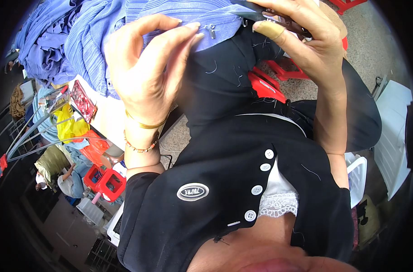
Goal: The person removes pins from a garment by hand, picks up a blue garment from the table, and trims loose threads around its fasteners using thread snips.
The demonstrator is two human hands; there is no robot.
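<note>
A ribbed blue garment (179,11) lies across my lap, its edge over the black trousers (215,77). My left hand (147,68) is over this cloth, thumb and fingertips drawn together in a pinch; what they hold, if anything, is too small to make out. Beside those fingertips a small metal pin or hook (211,31) shows on the cloth. My right hand (306,41) is closed round dark-handled scissors (256,16), with the pointed blade aimed left above the garment. A yellowish cover wraps the right thumb. Loose threads cling to the trousers.
More blue garments (48,41) are heaped at the far left. A white table (106,113) on the left bears yellow (72,122) and red (94,145) plastic bags. Red stools (109,183) stand lower left, a red plastic piece (265,86) beyond my lap, a white panel (392,136) at right.
</note>
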